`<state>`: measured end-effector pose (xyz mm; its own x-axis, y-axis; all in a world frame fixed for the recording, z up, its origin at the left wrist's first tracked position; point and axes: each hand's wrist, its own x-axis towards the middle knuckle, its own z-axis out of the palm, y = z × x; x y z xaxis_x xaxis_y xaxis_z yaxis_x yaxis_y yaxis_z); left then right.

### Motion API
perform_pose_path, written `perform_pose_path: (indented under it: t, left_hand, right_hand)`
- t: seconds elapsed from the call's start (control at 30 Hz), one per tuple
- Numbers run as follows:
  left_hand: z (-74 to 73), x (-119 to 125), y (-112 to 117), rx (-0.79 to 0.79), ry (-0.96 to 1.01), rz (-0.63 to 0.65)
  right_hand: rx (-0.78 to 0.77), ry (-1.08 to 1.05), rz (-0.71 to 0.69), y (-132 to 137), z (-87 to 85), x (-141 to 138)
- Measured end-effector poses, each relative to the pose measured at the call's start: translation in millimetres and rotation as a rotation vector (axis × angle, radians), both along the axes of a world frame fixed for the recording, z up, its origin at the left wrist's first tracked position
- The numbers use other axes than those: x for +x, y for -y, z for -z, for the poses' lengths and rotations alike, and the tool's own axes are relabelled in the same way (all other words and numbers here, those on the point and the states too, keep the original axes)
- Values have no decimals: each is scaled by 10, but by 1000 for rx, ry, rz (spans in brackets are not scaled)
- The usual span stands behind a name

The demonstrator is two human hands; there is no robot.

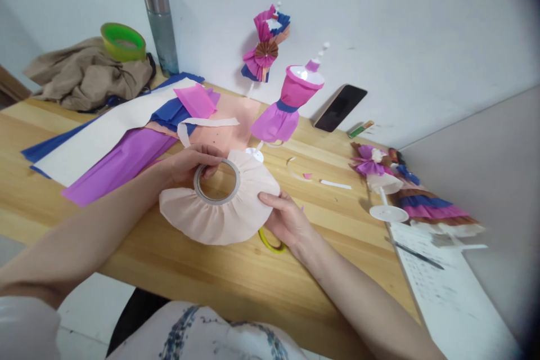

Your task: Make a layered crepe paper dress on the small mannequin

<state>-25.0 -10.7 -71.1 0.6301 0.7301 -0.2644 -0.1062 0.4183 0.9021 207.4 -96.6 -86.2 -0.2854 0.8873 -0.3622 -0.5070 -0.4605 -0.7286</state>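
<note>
A pale pink gathered paper skirt point(230, 214), ring-shaped with a grey taped inner band point(217, 198), is held above the wooden table point(202, 275). My left hand point(192, 162) pinches the inner band at its upper left, fingers closed on it. My right hand point(287, 219) grips the skirt's outer right edge, thumb on top. A yellow-handled pair of scissors point(270, 243) lies partly hidden under my right hand. A small white mannequin base point(255, 154) shows just behind the skirt.
Sheets of purple, white, blue and pink paper point(122, 140) lie to the left. Paper-dressed mannequins point(287, 104) point(265, 48) stand behind; others point(379, 177) sit right, by a phone point(340, 107), pen point(415, 254) and printed sheet point(447, 292). A flask point(160, 25), tape roll point(122, 41) and cloth point(88, 76) sit far left.
</note>
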Motion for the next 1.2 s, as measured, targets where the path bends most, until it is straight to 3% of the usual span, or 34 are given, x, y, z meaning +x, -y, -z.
perform_pose_path:
  t: [0.27, 0.77, 1.0, 1.2]
  left_hand:
    - [-20, 8, 1, 9, -6, -4]
    - [28, -26, -81, -21, 51, -116]
    - [108, 2, -150, 20, 87, -229]
    - [139, 40, -134, 38, 84, -283]
  right_hand:
    - [-20, -29, -17, -8, -19, -1]
    - [18, -68, 216, -100, 35, 73]
    - [150, -95, 38, 44, 5, -42]
    - [128, -102, -57, 130, 61, -94]
